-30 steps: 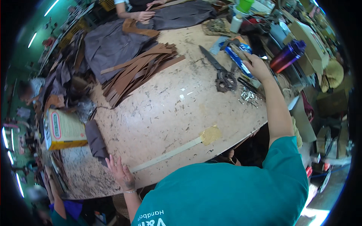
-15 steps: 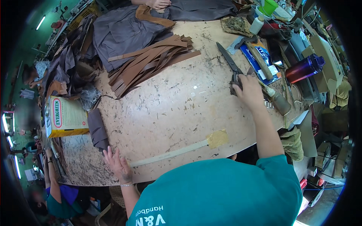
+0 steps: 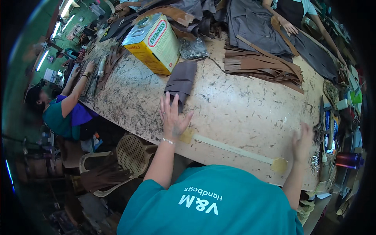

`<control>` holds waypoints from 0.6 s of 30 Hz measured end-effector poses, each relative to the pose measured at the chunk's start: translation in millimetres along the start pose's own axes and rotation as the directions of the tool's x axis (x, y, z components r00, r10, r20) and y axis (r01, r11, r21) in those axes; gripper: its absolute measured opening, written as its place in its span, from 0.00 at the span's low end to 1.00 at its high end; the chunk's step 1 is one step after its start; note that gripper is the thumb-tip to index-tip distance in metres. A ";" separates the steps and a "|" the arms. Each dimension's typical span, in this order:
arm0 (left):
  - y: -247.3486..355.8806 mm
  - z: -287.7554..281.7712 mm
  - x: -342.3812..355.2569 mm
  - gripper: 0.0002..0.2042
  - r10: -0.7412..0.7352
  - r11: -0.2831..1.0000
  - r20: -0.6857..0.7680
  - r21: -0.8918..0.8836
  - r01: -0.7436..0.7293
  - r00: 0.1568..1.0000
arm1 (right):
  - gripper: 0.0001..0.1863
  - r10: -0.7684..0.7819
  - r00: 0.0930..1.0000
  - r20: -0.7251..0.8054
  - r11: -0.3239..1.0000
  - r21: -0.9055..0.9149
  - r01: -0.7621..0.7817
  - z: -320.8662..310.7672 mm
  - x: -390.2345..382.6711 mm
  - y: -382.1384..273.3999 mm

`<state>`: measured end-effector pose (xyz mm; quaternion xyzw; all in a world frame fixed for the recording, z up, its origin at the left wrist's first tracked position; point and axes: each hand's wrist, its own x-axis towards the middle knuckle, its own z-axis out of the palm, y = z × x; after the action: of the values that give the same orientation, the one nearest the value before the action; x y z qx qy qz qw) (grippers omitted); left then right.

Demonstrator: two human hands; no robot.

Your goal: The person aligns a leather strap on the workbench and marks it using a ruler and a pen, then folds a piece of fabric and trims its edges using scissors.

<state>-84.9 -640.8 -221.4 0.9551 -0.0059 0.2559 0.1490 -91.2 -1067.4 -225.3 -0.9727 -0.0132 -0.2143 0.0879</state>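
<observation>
My left hand (image 3: 174, 121) has spread fingers, with their tips on or just over a roll or stack of dark grey-brown leather (image 3: 181, 74). Right of it, my right hand (image 3: 301, 143), slightly blurred, is over the tabletop with fingers apart and nothing visible in it. A pale strip (image 3: 235, 149) runs between them, with yellowish tape (image 3: 279, 164) at its ends. Black scissors (image 3: 321, 111), a wooden-handled tool (image 3: 331, 133) and small metal pieces (image 3: 315, 164) lie just beyond my right hand.
A square can (image 3: 150, 47) and brown leather strips (image 3: 262, 68) lie across the worktable (image 3: 117, 102), with leather sheets (image 3: 258, 27) behind. Co-workers stand at left (image 3: 58, 117) and back right (image 3: 293, 11). A plastic chair (image 3: 131, 156) is below the left edge; a purple bottle (image 3: 346, 159) sits at far right.
The view has swung left. My right hand has moved off the tools at the right toward the tabletop's middle. My left hand remains by the dark leather.
</observation>
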 end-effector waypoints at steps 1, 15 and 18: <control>-10.2 1.2 10.1 0.31 0.029 1.000 -0.037 -0.001 -0.029 0.999 | 0.23 -0.046 0.998 0.051 0.996 0.079 0.042 0.4 -3.1 -25.2; -18.8 30.1 87.2 0.38 0.042 0.998 0.315 0.030 -0.054 0.948 | 0.21 -0.088 0.977 0.196 0.959 0.284 0.030 6.1 -81.9 -179.4; -1.3 38.5 103.0 0.42 0.012 0.993 0.410 0.103 -0.059 0.912 | 0.22 -0.023 0.982 0.187 0.965 0.259 -0.027 2.6 -90.2 -194.8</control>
<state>23.5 -644.0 -203.0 0.9941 -0.0398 0.0535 0.0853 -184.3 -874.2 -233.3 -0.9686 -0.0484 -0.1179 0.2135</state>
